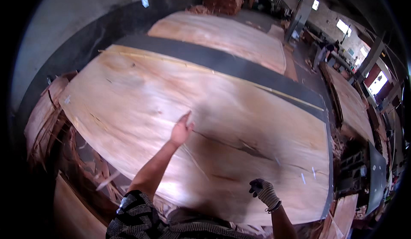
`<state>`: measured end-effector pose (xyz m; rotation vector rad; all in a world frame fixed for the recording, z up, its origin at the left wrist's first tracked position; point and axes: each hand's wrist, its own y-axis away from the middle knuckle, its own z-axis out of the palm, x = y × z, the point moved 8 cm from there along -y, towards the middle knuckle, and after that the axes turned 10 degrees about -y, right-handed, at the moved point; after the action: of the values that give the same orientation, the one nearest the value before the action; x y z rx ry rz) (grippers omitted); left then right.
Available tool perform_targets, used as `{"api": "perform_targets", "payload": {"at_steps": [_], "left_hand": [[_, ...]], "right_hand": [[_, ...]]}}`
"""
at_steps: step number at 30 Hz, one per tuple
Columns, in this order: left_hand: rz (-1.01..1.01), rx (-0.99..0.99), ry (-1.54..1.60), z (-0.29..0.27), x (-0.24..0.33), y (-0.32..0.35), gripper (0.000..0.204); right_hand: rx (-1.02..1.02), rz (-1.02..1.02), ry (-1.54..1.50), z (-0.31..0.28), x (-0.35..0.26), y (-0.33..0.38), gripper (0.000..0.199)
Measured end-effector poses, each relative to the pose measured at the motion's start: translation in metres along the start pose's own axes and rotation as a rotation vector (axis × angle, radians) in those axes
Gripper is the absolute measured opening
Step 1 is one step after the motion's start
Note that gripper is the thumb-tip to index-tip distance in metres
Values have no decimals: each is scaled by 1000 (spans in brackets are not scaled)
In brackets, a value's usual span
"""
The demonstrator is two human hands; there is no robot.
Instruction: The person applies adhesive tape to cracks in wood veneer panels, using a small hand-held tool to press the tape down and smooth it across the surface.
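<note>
Because the dark worktop apparently supported it from beneath, the veneer sheet lay flat below the bare left hand, outstretched and holding nothing, and the gloved right hand, curled, its contents indiscernible.

Broad, pale wood sheet, flat, split

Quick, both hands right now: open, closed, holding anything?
Left hand: open, nothing visible in it, over the wood sheet.
Right hand: gloved, partly curled; whether it holds anything cannot be told.
</note>
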<state>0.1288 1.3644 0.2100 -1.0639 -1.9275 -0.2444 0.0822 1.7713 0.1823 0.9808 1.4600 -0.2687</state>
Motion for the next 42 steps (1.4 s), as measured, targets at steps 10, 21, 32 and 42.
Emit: {"api": "perform_targets", "payload": {"at_steps": [10,21,32,42], "left_hand": [[106,486,645,-323,124,-147,49],[294,471,733,-292,108,-5,27],[-330,-257,1291,-150,19,71,46],[287,122,341,-209,136,49,20]], "right_hand": [[-218,-536,386,174,-221,-24,16],[-75,-784,131,236,-354,-15,20],[-312,-770,-772,296,-384,-20,4],[-126,-490,-552,243,-258,-13,10]]}}
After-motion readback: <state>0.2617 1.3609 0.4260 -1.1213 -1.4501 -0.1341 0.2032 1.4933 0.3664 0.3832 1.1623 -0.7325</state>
